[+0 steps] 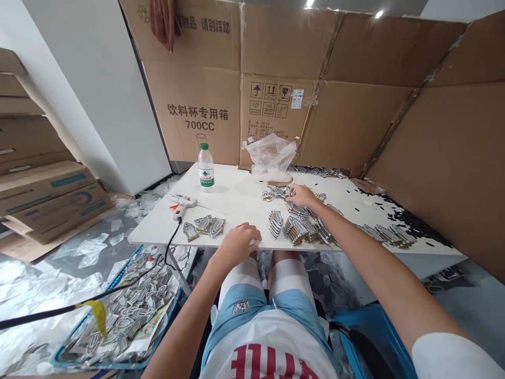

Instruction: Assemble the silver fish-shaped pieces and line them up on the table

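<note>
My right hand [302,196] reaches to the back of the white table [240,202], its fingers closed at a small cluster of flat grey-and-white outlined pieces [276,193]. Which piece they grip is partly hidden. My left hand [240,242] is at the table's front edge with fingers curled; a small pale bit shows by the fingertips, too small to name. Between the hands stands a neat stack of the same pieces [275,223], beside a larger heap [302,229]. A looser group [205,225] lies left of my left hand.
A white glue gun [182,206] with a black cord lies at the left, near a water bottle [206,168]. A clear plastic bag [272,155] stands at the back. Small black bits [410,223] litter the right side. A blue crate [63,358] of pieces sits lower left; cardboard [355,121] walls the table.
</note>
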`<state>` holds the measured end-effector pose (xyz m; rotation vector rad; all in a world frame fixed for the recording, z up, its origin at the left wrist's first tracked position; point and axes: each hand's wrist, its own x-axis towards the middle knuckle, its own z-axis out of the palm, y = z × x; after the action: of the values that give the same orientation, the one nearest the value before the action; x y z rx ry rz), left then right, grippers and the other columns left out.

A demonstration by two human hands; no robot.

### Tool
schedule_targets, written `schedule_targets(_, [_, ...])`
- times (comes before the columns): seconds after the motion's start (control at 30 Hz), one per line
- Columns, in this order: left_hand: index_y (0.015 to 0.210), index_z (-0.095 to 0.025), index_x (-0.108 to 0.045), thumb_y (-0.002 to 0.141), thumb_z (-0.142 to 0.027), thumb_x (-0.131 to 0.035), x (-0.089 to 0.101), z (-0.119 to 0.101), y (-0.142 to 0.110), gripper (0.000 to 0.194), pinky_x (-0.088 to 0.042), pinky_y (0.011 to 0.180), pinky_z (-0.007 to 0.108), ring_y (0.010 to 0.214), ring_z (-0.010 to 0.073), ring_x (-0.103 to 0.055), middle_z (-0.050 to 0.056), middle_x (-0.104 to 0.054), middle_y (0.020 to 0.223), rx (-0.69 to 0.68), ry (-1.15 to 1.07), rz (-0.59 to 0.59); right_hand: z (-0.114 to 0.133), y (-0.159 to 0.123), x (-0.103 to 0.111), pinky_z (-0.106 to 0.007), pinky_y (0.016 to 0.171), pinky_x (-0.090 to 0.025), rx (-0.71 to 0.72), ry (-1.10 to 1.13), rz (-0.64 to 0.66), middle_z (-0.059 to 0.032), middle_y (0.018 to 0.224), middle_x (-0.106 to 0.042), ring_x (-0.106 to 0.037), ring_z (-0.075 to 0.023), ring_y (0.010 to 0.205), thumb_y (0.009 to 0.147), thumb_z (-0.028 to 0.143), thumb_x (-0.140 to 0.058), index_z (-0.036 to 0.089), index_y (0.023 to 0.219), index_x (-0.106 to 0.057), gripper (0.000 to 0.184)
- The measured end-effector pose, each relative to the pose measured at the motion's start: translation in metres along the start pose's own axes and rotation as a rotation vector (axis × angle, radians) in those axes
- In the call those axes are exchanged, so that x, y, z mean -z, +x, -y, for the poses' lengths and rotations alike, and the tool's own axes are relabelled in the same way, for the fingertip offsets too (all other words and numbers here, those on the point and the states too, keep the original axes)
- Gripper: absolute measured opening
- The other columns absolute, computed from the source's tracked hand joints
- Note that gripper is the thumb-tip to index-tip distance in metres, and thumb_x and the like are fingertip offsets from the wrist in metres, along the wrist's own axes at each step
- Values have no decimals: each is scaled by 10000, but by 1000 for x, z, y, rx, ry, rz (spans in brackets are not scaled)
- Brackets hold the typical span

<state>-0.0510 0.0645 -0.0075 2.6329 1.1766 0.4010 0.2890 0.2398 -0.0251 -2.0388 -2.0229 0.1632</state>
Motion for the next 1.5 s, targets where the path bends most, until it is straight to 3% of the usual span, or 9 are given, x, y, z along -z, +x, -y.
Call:
schedule_targets(0.3, [995,-244,-828,864,-113,-767,-2,17,-2,195,-535,930,381,1093,307,-708,87,-754,1116,-47,8,-2,1,18,-9,-458,978,-622,-98,-22,45,-101,1337,-697,-708,-242,1137,1048,408,-700,191,1310,-690,341])
schedule_targets(0.47, [930,-238,-836,906,-157,-743,0,14,-2,125,-531,927,389,1017,291,-724,79,-786,1040,-50,4,-7,4,10,2,-437,968,-614,-162,65,-83,-86,1280,-717,-711,-225,1103,1047,419,-699,195,1240,-712,296])
schedule_targets(0.57, [938,-236,-831,931,-182,-731,2,12,-2,114,-532,911,388,998,286,-731,78,-798,1033,-39,6,-22,8,-1,18,-416,953,-582,-186,160,-216,-87,1100,-769,-718,-241,1034,986,418,-747,186,998,-749,232])
schedule_targets(0.7, [967,-226,-812,983,-151,-646,-1,12,1,182,-529,892,382,1013,286,-731,89,-799,1019,-14,9,-57,9,-41,40,-395,880,-549,-173,337,-441,-115,869,-787,-720,-296,902,873,419,-752,211,770,-702,237])
schedule_targets(0.93, [1068,-222,-766,990,-72,-580,-10,15,8,251,-534,908,392,1115,298,-699,112,-783,1074,55,-33,-193,28,-181,49,-351,709,-560,-64,724,-735,-62,857,-716,-696,-248,806,925,524,-683,243,914,-629,286])
schedule_targets(1.07, [1184,-224,-738,1055,-153,-512,-7,8,8,269,-565,919,365,1066,237,-719,88,-777,1160,102,-130,-332,60,-248,52,-323,560,-466,-2,997,-630,-7,735,-600,-550,-190,631,933,528,-756,268,890,-639,288])
schedule_targets(1.17, [1169,-219,-765,1037,-276,-592,1,-5,8,225,-607,855,317,1009,202,-729,65,-782,1128,102,-491,-420,77,-273,57,-350,604,-519,37,1100,-491,-5,728,-600,-570,-198,646,936,523,-770,279,900,-661,271])
schedule_targets(1.3, [1059,-199,-799,931,-427,-759,16,-27,2,265,-644,747,316,869,199,-730,63,-793,989,145,-971,-325,86,-283,58,-387,656,-587,55,1134,-364,-13,754,-639,-628,-215,674,937,541,-778,292,894,-667,276])
schedule_targets(1.5, [880,-192,-780,837,-454,-876,31,-53,-8,282,-645,725,309,804,190,-734,58,-784,887,158,-1110,-179,94,-279,45,-408,679,-645,20,1279,-292,-28,815,-705,-697,-231,729,896,595,-817,289,941,-693,333])
